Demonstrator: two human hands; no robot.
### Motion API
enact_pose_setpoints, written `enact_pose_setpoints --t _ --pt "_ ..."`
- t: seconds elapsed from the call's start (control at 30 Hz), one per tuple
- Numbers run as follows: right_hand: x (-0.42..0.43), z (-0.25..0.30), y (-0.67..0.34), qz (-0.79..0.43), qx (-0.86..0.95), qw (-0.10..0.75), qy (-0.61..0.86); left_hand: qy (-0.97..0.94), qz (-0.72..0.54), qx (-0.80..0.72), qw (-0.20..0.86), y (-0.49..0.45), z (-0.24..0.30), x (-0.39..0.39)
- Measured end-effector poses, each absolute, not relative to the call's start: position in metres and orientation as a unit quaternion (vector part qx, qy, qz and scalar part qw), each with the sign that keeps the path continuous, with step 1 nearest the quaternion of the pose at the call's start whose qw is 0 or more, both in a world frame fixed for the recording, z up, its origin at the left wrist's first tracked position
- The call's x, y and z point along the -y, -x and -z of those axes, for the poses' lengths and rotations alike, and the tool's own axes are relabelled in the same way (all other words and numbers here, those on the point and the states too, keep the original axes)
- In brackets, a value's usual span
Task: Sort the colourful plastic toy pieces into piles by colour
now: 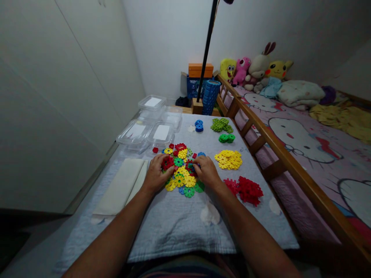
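Note:
A mixed pile of plastic interlocking pieces, mostly notched discs in yellow, green, blue and red, lies on the cloth-covered table; a yellow disc [179,180] and a green disc [189,192] show at its near side. My left hand [158,172] is at the pile's left side, fingers closed around red interlocking pieces [167,162]. On the right side my right hand [207,169] reaches in with its fingertips together, beside a red piece [189,166]. What those fingertips hold is too small to make out.
Sorted piles lie to the right: red pieces [249,190], yellow discs [228,159], green discs [226,138], light green pieces [221,124] and blue discs [198,125]. Clear plastic boxes [135,133] stand back left, near a folded cloth [120,187]. A wooden bed rail [269,144] borders the right.

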State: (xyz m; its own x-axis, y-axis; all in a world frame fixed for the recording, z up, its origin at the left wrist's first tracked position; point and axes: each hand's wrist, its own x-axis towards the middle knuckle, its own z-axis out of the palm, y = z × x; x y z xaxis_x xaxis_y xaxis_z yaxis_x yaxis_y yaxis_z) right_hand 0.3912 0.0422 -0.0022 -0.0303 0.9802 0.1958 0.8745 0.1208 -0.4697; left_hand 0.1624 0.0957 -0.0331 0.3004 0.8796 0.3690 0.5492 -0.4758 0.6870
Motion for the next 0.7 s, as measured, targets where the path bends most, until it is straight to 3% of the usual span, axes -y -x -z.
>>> enact_pose_setpoints --t 0.17,0.43,0.7 --pt "-0.068 -0.014 -0.415 -0.154 0.663 0.328 0.655 -0.763 -0.372 -0.486 0.209 -0.162 0.038 -0.099" --pt "-0.141 -0.029 -0.453 -0.342 0.469 0.453 0.677 -0.787 -0.345 -0.461 0.220 -0.163 0.042 -0.099" --pt "-0.208 -0.024 -0.462 -0.345 0.302 0.523 0.719 -0.791 -0.357 -0.464 0.177 -0.162 0.048 -0.100"
